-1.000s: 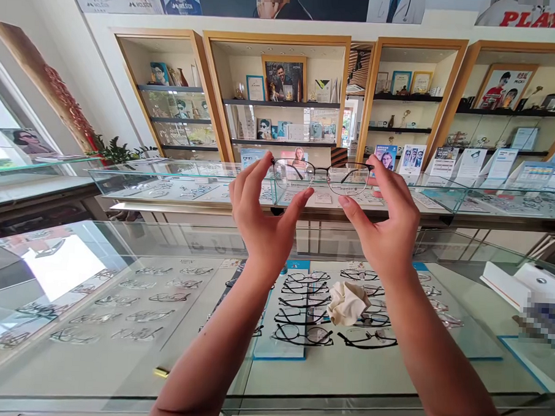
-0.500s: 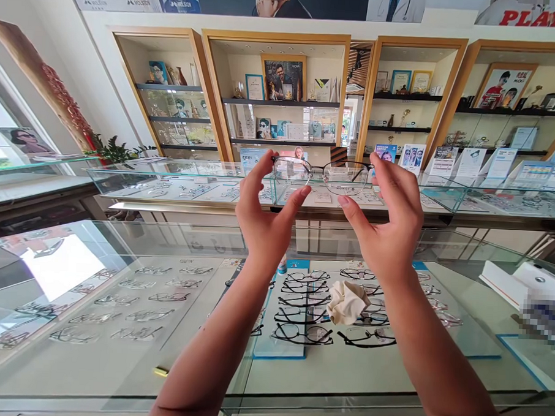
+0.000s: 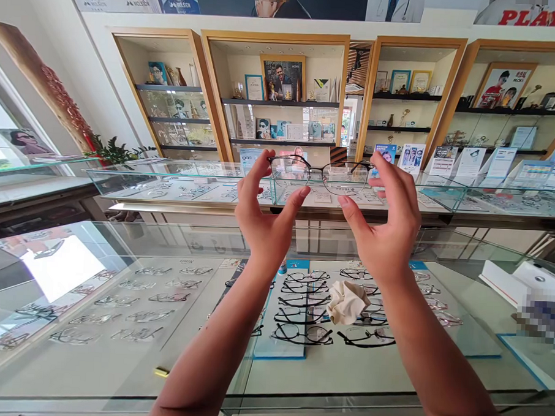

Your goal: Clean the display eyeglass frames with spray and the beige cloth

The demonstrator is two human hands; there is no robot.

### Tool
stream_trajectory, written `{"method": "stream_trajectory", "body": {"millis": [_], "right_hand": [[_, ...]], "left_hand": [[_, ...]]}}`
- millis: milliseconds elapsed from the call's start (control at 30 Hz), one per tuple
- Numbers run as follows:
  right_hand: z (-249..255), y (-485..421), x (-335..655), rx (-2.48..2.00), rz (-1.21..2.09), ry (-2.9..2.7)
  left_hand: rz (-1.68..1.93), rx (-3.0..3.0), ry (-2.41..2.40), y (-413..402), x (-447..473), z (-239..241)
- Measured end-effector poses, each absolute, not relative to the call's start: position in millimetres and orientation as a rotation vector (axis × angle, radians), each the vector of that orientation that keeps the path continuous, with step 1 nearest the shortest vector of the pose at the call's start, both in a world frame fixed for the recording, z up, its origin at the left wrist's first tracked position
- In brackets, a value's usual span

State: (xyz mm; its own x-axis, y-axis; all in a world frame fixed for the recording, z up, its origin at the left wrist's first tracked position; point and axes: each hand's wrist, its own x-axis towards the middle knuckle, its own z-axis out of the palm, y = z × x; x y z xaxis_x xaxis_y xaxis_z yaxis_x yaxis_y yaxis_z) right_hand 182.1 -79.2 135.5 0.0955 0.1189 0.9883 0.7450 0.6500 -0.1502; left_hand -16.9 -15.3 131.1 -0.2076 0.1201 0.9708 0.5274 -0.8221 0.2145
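Gripping clear-lensed glasses (image 3: 316, 168) with dark upper rims, fingers (image 3: 251, 181) of left hand (image 3: 264, 223) and right hand (image 3: 390, 228) partly hide the outer ends.

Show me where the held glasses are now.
In the head view, the glasses are just above and right of centre, held between the left hand and right hand.
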Motion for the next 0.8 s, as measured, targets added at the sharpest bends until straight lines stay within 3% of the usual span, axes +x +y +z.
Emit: {"method": "stream_trajectory", "body": {"millis": [800], "right_hand": [[133.6, -77.1, 183.5, -0.780, -0.532, -1.439]], "left_hand": [[-2.088, -1.806, -0.764, -15.5, -14.1, 129.3]]}}
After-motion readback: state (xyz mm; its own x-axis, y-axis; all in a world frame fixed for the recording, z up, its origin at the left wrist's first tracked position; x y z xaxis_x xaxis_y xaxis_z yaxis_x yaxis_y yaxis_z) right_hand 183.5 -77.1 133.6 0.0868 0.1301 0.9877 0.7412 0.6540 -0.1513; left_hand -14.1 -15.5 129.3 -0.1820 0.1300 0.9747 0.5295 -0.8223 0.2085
